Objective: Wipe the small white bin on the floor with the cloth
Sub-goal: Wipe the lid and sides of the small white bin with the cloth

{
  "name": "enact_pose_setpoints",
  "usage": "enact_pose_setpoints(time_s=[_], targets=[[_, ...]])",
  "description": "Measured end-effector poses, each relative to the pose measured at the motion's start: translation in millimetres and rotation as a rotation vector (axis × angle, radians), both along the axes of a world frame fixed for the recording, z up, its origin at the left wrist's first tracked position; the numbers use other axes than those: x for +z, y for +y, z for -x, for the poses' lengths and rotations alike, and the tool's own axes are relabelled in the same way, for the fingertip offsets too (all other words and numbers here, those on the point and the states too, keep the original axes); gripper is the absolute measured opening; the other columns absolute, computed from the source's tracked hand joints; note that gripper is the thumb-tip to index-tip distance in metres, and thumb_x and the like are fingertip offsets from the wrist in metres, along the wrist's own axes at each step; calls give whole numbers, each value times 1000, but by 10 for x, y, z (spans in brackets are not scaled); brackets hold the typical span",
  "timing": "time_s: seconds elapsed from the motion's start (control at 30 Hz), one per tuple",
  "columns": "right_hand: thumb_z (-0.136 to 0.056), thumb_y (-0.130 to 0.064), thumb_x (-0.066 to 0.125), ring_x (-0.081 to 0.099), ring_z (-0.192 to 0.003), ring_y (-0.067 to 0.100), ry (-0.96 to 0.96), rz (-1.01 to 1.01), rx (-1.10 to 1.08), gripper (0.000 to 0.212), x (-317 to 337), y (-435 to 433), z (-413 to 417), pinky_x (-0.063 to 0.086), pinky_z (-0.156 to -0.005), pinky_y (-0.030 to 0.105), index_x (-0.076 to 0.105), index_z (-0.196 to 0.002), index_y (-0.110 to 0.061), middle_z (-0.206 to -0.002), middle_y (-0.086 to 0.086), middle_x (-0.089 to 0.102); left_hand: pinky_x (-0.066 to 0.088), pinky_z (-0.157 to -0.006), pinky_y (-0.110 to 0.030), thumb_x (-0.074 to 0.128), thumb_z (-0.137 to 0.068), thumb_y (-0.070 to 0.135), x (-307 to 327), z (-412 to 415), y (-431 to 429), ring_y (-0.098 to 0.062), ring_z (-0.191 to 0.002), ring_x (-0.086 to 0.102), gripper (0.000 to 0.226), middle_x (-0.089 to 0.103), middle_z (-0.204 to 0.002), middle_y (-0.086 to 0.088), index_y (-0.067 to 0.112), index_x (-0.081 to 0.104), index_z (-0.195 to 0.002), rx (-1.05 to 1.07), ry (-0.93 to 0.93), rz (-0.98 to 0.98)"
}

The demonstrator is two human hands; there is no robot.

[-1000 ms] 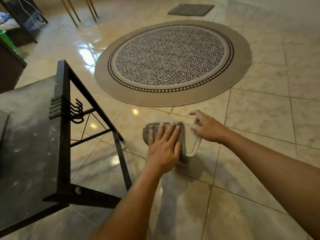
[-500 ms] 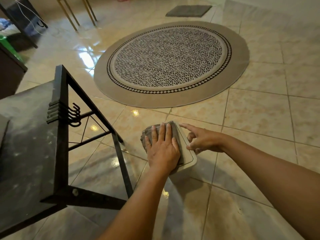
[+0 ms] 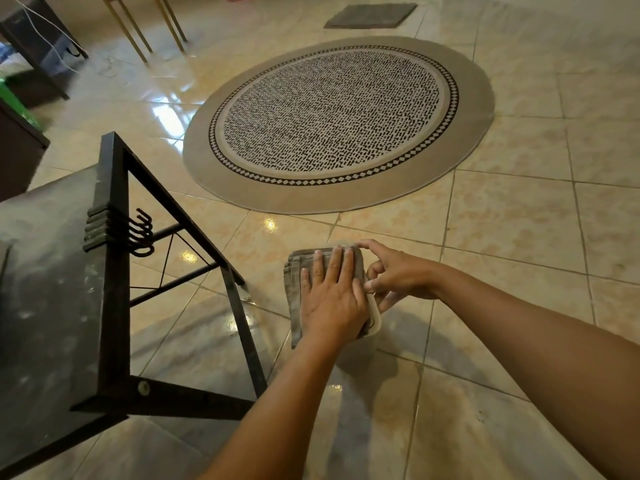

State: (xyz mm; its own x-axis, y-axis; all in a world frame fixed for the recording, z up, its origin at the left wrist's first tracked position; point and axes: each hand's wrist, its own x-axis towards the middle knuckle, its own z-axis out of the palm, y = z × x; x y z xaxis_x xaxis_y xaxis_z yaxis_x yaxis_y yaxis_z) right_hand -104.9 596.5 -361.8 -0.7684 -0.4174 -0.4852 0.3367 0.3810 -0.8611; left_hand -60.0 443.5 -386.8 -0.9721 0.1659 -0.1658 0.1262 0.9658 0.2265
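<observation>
A folded grey cloth (image 3: 293, 285) lies across the top of the small white bin (image 3: 375, 318), which stands on the tiled floor. Only a strip of the bin's right rim shows; the cloth and my hands hide the rest. My left hand (image 3: 332, 299) presses flat on the cloth, fingers spread and pointing away from me. My right hand (image 3: 398, 275) grips the bin's right side, thumb against the rim and index finger resting on the far top edge.
A dark marble-topped table (image 3: 45, 306) with a black metal frame (image 3: 114, 271) and hooks stands close on the left. A round patterned rug (image 3: 336, 123) lies beyond the bin. A grey mat (image 3: 370, 15) and chair legs (image 3: 145, 29) are farther back.
My left hand has slid the cloth rightward and toward me, now covering almost the whole bin top. My right hand has closed in on the bin's right side.
</observation>
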Motion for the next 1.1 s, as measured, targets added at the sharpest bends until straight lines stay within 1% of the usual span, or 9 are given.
enact_pose_setpoints(time_s=[0.17, 0.27, 0.43, 0.5, 0.63, 0.77, 0.87, 0.93, 1.1], targets=[[-90, 13, 57, 69, -66, 18, -39, 6, 17, 90, 44, -40, 36, 62, -64, 39, 20, -152, -41, -82, 11, 58, -16, -113, -41, 21, -104, 52, 60, 149, -241, -25, -151, -20, 63, -15, -167, 3, 36, -6, -158, -41, -45, 0], [-90, 12, 57, 69, -65, 17, -57, 13, 23, 90, 37, -53, 55, 62, -61, 36, 18, -152, -41, -82, 10, 57, -17, -118, -44, 18, -103, 58, -12, 175, -429, -21, -151, -22, 63, -15, -167, 5, 41, -10, -156, -121, -12, 24], [-90, 13, 56, 67, -70, 20, -53, 6, 9, 93, 29, -90, 58, 62, -62, 38, 14, -152, -41, -83, 12, 55, -11, -122, -51, 14, -102, 54, -128, 137, -330, -25, -151, -23, 64, -15, -168, -1, 35, -11, -158, 149, 59, -50], [-89, 16, 54, 67, -70, 21, -58, 3, 7, 93, 23, -84, 55, 62, -62, 39, 15, -152, -41, -83, 14, 57, -16, -120, -52, 13, -101, 54, -126, -33, -215, -27, -149, -29, 67, -23, -166, -3, 32, -17, -157, 107, 44, -11], [-84, 21, 48, 69, -79, 29, -59, -9, 22, 98, 43, -88, 41, 63, -62, 41, 13, -153, -40, -107, 27, 62, -24, -117, -48, 15, -101, 57, -110, -275, -137, -21, -147, -33, 69, -30, -163, 2, 34, -19, -156, 4, 44, -1], [-87, 19, 48, 67, -69, 21, -55, -31, 0, 97, 60, -102, 19, 62, -60, 38, 12, -153, -41, -88, 13, 56, -27, -115, -48, 16, -100, 62, -93, -396, -134, -22, -146, -36, 73, -34, -161, 3, 33, -22, -155, 90, 4, 5], [-83, 18, 52, 71, -79, 25, -54, -38, 17, 101, 61, -115, 24, 61, -62, 40, 10, -154, -41, -103, 14, 63, -28, -114, -48, 14, -100, 60, -82, -334, -21, -23, -145, -37, 71, -35, -160, 2, 32, -24, -154, 46, -13, 13], [-83, 18, 54, 71, -79, 26, -53, -37, 7, 101, 53, -133, 29, 62, -63, 41, 11, -154, -41, -105, 15, 64, -24, -116, -49, 13, -101, 58, -74, -179, -72, -23, -147, -33, 69, -31, -161, 2, 32, -21, -155, 10, -9, 13], [-90, 14, 54, 67, -65, 19, -36, -30, -17, 92, 34, -128, 31, 63, -67, 43, 15, -153, -40, -82, 12, 58, -11, -122, -54, 11, -102, 50, -94, -48, -377, -25, -149, -28, 64, -24, -165, 1, 31, -17, -157, 135, -9, -34]])
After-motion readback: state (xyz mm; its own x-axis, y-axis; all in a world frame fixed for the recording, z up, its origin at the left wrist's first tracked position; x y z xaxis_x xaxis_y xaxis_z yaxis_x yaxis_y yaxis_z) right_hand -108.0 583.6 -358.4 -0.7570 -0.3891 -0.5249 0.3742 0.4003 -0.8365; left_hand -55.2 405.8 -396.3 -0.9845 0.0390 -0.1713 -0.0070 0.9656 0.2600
